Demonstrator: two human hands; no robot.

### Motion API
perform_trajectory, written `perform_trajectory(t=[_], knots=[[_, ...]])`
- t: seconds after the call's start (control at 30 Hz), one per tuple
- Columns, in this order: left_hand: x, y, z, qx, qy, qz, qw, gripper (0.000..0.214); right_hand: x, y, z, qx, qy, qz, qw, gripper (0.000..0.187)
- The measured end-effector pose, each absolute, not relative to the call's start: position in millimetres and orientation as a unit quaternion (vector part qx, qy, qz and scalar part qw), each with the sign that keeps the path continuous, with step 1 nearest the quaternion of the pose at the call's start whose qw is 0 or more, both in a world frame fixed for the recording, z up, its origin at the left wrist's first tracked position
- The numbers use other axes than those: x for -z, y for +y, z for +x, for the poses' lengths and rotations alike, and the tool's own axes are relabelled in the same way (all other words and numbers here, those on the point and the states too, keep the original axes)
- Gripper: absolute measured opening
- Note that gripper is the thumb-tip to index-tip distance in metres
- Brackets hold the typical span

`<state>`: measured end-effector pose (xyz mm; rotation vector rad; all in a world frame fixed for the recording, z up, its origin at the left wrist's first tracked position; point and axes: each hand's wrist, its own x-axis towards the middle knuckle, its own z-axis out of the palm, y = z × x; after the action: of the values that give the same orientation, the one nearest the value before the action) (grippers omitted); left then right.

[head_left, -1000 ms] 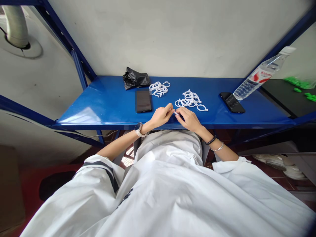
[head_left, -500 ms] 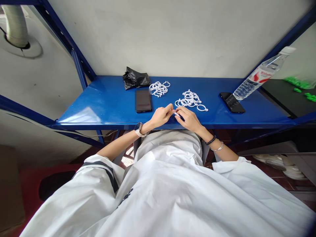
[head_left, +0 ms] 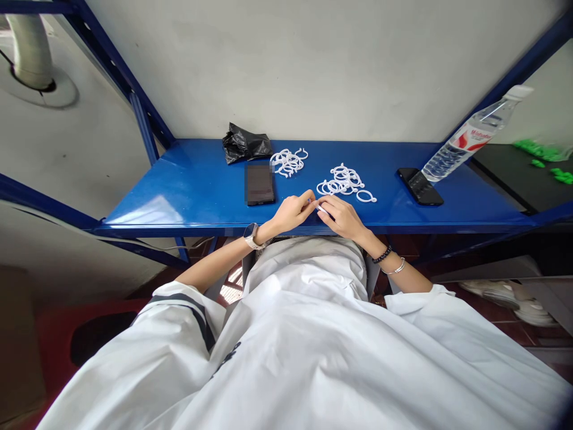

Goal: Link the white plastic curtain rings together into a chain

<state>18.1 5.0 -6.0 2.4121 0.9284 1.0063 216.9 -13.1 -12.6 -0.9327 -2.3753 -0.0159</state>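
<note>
My left hand [head_left: 290, 212] and my right hand [head_left: 344, 216] meet at the front edge of the blue shelf [head_left: 188, 191]. Both pinch one small white plastic ring [head_left: 319, 207] between their fingertips; most of it is hidden by the fingers. Just beyond my right hand lies a pile of white rings [head_left: 344, 180]. A second pile of white rings [head_left: 288, 161] sits farther back, nearer my left hand's side.
A dark phone [head_left: 260, 184] lies face up left of my hands, with a crumpled black bag [head_left: 246, 144] behind it. Another phone [head_left: 419, 186] and a leaning water bottle [head_left: 473, 135] are at the right. Green parts [head_left: 544, 155] lie on a dark surface far right.
Almost nothing differs; the hands stay pinched together on the ring, with only slight finger movement.
</note>
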Motion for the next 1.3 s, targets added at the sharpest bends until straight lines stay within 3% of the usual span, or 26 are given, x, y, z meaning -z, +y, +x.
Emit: perform_trajectory(t=[0.33, 0.83, 1.3], knots=[[5.4, 3.6, 18.3, -0.366, 0.312, 0.858, 0.183, 0.040, 11.3, -14.2, 217.1, 0.005, -0.894, -0.344, 0.288, 0.039], [3.6, 2.6, 19.2, -0.350, 0.318, 0.857, 0.205, 0.041, 14.7, -13.3, 218.3, 0.000, -0.881, -0.342, 0.326, 0.024], [5.3, 4.2, 19.8, -0.339, 0.335, 0.856, 0.202, 0.045, 14.1, -14.2, 218.0, -0.006, -0.880, -0.348, 0.324, 0.031]])
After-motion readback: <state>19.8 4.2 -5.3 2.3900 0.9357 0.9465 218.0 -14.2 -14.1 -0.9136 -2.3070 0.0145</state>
